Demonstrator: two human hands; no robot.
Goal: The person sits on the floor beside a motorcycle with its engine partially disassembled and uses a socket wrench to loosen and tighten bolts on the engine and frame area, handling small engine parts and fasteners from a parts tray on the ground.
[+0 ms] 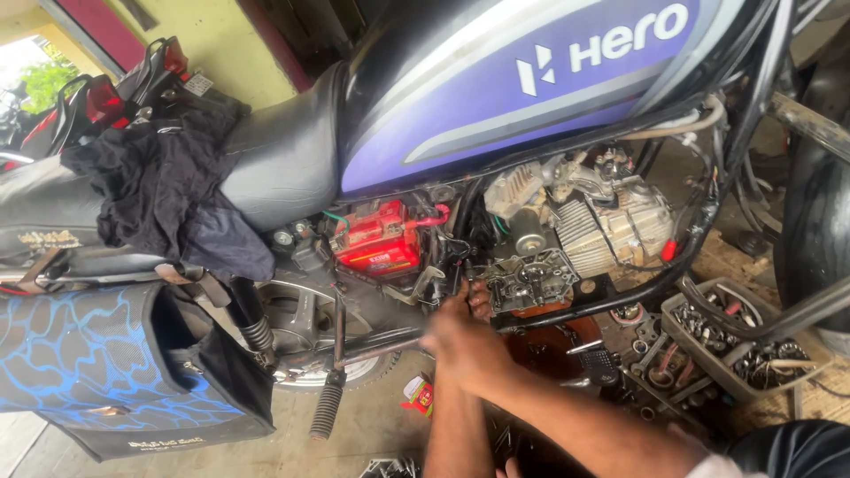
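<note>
- Blue-patterned saddlebag [88, 363]: hangs at the rear flank of the motorcycle, far left, below the seat.
- Black cloth [164, 190]: draped loosely over the rear of the black seat [283, 155].
- Rear shock spring [257, 332]: sits just right of the saddlebag, in front of the rear wheel.
- Footpeg [326, 409]: hangs down below the frame rail, rubber sleeve pointing to the floor.
- Red battery [379, 246]: exposed under the seat, side cover off, a red lead at its right end.
- Left hand [460, 341]: reaches up to the frame just left of the open engine case; blurred, so its grip cannot be told.
- Right hand [479, 299]: only fingertips show behind the left hand, touching the edge of the open engine case [531, 281]. The two hands are close together.
- Cylinder [611, 226]: finned, silver, right of the case, under the blue fuel tank [522, 88].
- Parts tray [739, 341]: on the floor at right, filled with small metal hardware.
</note>
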